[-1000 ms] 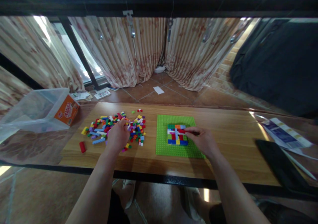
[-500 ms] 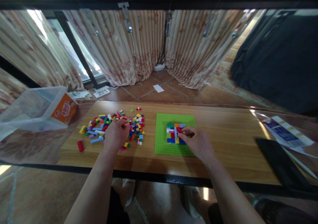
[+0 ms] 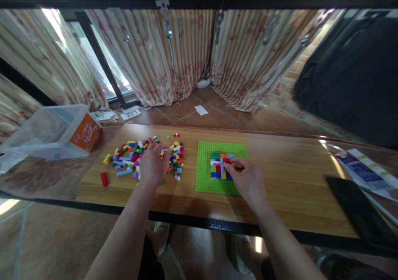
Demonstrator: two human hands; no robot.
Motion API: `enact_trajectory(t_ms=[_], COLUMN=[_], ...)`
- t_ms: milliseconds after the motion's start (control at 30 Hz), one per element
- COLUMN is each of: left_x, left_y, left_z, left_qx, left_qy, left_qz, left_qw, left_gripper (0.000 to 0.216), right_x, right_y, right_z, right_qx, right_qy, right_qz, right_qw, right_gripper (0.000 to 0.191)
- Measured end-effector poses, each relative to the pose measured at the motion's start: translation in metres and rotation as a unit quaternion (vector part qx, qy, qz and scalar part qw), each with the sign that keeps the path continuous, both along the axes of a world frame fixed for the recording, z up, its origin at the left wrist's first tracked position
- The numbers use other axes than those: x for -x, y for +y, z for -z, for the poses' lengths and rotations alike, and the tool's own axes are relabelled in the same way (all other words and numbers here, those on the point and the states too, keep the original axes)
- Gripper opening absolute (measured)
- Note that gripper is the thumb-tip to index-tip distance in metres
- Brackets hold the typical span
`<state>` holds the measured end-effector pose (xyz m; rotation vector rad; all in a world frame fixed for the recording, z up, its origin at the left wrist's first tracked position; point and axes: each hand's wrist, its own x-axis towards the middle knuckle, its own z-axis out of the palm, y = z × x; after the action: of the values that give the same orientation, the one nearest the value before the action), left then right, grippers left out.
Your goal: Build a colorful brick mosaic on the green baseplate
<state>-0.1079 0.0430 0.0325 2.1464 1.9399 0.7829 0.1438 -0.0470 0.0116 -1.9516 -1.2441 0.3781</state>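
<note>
The right hand's point(image 3: 249, 179) grip pinches a red plastic brick point(image 3: 226, 161) at the flat, multicoloured brick square point(image 3: 217, 169) on the studded green baseplate point(image 3: 203, 184). Over the blocky loose-brick pile point(image 3: 134, 158), whether the left hand's point(image 3: 152, 166) grip pinches anything, I cannot tell.

No word or number can be read for certain. Well to the left of the left hand's fingers point(image 3: 158, 147), an orange label point(image 3: 86, 135) on a clear plastic box point(image 3: 40, 124) bears large white lettering, too blurred to spell out. Beyond those fingers, to the left, a white booklet point(image 3: 130, 113) shows dark print, illegible. Well right of the right hand's fingers point(image 3: 240, 161), the blue-and-white sheet point(image 3: 370, 170) carries no legible text.
</note>
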Motion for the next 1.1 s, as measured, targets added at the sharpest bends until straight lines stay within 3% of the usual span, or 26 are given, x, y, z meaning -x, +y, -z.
enact_trajectory(t_ms=[133, 300, 700, 1100], left_x=[-0.026, -0.061, -0.092, -0.095], left_y=[-0.011, -0.032, -0.049, -0.052], left_z=[0.007, 0.017, 0.024, 0.024], left_qx=[-0.015, 0.034, 0.074, 0.082], left_qy=[-0.079, -0.11, -0.113, -0.095], left_qz=[0.107, 0.209, 0.269, 0.264], left_qw=[0.991, 0.971, 0.954, 0.956], left_gripper=[0.023, 0.02, 0.024, 0.03], right_x=[0.003, 0.009, 0.006, -0.004], right_y=[0.002, 0.002, 0.0, 0.002], right_z=[0.003, 0.003, 0.005, 0.002], right_qx=[-0.003, -0.013, 0.005, -0.01], right_qy=[-0.016, -0.02, -0.053, -0.058], right_qz=[0.007, -0.007, -0.016, -0.024], right_qw=[1.0, 1.0, 0.998, 0.998], right_gripper=[0.03, 0.031, 0.039, 0.038])
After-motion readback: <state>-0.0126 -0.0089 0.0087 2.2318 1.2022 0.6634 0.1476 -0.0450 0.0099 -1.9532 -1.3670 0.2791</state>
